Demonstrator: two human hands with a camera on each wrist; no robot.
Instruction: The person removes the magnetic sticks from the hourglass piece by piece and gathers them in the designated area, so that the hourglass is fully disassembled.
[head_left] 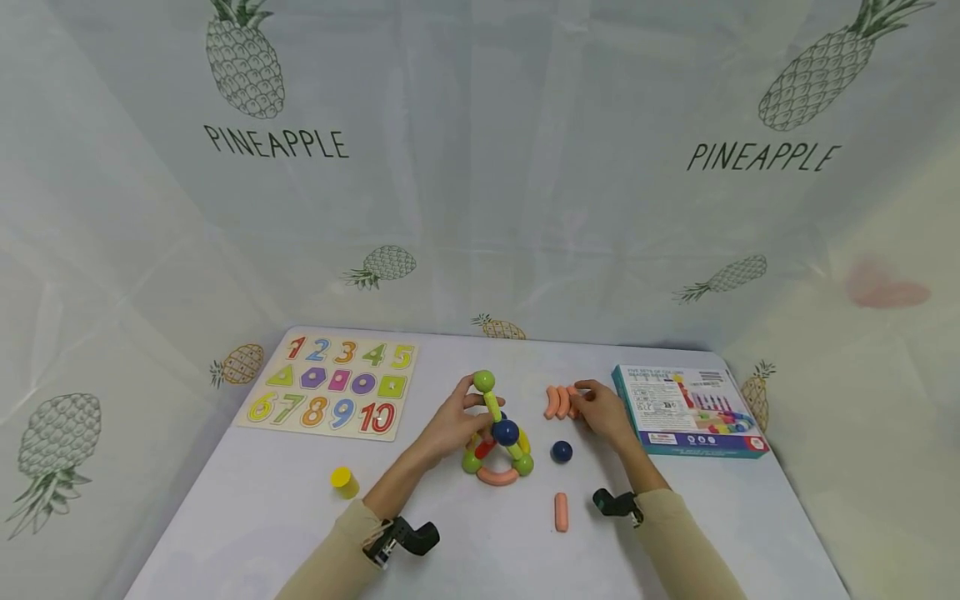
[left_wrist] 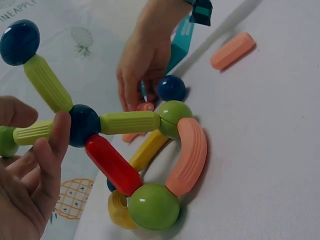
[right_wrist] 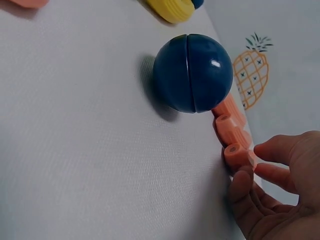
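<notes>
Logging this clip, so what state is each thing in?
Ball-and-stick structure: joined, upright
Curved pink sticks: three, side by side
Straight pink stick: lying loose
Lone blue ball: unattached
Yellow cylinder: loose
Number board: lying flat
Box: flat, printed side up
Left hand: holding the structure
Right hand: apparently pinching the rightmost curved stick

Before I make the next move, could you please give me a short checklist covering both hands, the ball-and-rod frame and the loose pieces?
1. Frame steadied: ok; the left hand holds the ball-and-rod frame near its upper rods.
2. Base link seated: ok; a curved base rod meets a green ball at each end.
3. Right hand at the curved pink rods: ok; its fingertips are at the end one.
4. Firm pinch there: cannot tell.
5. Low path to the frame clear: probably not ok; the loose blue ball sits between frame and right hand.
6. Straight pink rod away from both hands: ok.
</notes>
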